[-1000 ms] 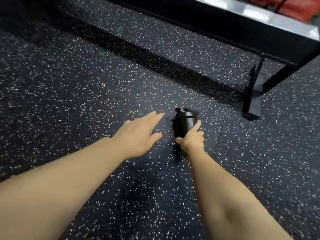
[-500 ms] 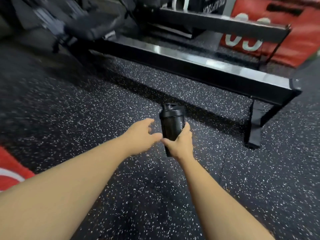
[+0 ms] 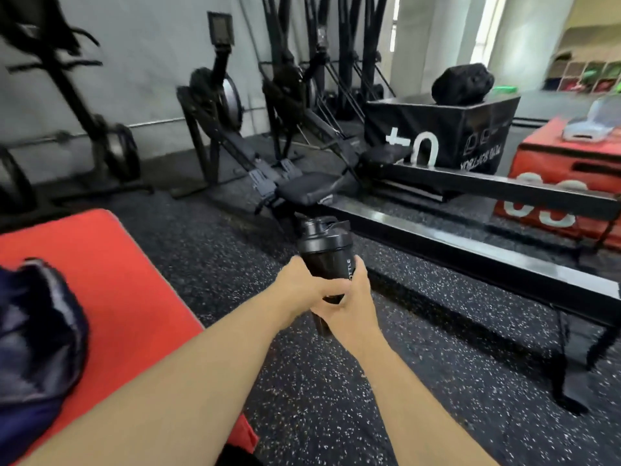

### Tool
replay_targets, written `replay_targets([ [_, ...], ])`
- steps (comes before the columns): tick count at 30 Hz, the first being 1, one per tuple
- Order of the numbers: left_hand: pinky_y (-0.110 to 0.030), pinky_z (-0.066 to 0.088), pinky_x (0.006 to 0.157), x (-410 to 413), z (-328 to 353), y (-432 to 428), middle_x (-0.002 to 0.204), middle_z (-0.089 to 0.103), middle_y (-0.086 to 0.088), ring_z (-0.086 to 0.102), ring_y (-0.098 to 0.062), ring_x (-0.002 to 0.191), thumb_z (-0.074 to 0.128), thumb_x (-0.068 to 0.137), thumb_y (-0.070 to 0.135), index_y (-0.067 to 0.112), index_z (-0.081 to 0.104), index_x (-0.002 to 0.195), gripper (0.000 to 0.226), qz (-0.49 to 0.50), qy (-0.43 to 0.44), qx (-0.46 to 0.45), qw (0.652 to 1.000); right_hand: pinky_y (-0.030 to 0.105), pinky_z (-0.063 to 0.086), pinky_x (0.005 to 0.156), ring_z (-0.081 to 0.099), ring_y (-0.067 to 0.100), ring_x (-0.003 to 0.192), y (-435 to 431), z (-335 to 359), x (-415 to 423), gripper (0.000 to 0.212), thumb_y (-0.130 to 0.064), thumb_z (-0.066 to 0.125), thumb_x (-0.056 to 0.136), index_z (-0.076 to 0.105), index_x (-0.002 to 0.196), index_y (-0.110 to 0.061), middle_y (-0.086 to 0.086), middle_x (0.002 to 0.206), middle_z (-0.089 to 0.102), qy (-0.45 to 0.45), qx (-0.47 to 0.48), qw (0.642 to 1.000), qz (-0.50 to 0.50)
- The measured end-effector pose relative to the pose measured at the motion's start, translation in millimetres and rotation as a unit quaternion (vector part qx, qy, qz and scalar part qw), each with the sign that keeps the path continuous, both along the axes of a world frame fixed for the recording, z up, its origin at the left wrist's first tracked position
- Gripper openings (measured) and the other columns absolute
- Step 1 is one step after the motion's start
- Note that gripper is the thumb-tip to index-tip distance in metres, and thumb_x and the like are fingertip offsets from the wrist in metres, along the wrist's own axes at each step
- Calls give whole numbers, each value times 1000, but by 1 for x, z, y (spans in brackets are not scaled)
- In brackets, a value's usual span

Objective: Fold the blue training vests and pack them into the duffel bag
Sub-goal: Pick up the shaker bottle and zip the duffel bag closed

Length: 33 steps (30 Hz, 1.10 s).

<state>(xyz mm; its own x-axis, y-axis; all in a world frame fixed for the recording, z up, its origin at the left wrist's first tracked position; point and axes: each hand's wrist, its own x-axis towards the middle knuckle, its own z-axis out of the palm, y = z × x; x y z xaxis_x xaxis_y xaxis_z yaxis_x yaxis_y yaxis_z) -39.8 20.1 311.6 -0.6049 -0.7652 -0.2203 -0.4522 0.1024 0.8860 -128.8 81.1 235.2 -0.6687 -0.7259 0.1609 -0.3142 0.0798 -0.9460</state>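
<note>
Shaker bottle (image 3: pixel 324 250) upright, left hand (image 3: pixel 299 287) and right hand (image 3: pixel 349 302) both curled round it; blue vest heap (image 3: pixel 37 331) lies well left, nearer the left.

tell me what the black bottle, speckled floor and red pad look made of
The shaker bottle looks like hard plastic, dark and semi-glossy, with soft highlights on its lid and printed lettering. The floor is probably rubber matting: matt black with pale flecks. The red pad seems vinyl-covered foam, smooth and matt with a rounded corner, though blur leaves this open.
</note>
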Motion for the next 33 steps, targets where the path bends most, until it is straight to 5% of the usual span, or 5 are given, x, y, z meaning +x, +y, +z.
replay_targets([
  [9, -25, 45, 68, 101, 53, -11, 112, 57, -4, 58, -18, 97, 92, 61, 24, 13, 36, 119, 81, 198, 113, -19, 974, 43, 47, 101, 50, 13, 126, -33, 67, 96, 121, -46, 88, 46, 22, 147, -31, -5, 135, 48, 12, -46, 987, 153],
  [13, -26, 45, 76, 144, 73, -12, 105, 52, 1, 55, -17, 97, 91, 61, 23, 14, 32, 115, 80, 256, 110, -95, 956, 33, 51, 84, 53, 16, 110, -33, 113, 122, 80, -17, 73, 57, 39, 128, -33, -6, 113, 54, 38, 11, 966, 256],
  [22, -43, 47, 90, 213, 78, 5, 121, 48, -1, 45, -25, 120, 85, 59, 43, 19, 30, 121, 86, 279, -86, -315, 903, 38, 42, 98, 47, 21, 121, -45, 200, 187, 112, -59, 81, 61, 25, 149, -17, 1, 136, 46, 22, 70, 968, 240],
  [27, -45, 44, 96, 251, 80, -10, 128, 46, -1, 44, -27, 124, 88, 56, 44, 19, 31, 130, 96, 236, -152, -300, 912, 42, 49, 89, 58, 22, 101, -59, 199, 217, 71, -59, 79, 57, 49, 112, -25, -2, 109, 62, 99, 76, 974, 187],
  [33, -39, 36, 98, 285, 68, -43, 131, 41, -5, 38, -27, 126, 80, 64, 48, 19, 31, 132, 88, 287, -408, -363, 787, 35, 43, 76, 53, 22, 92, -74, 209, 230, 66, -52, 76, 63, 41, 112, -27, -5, 101, 54, 122, 47, 975, 182],
])
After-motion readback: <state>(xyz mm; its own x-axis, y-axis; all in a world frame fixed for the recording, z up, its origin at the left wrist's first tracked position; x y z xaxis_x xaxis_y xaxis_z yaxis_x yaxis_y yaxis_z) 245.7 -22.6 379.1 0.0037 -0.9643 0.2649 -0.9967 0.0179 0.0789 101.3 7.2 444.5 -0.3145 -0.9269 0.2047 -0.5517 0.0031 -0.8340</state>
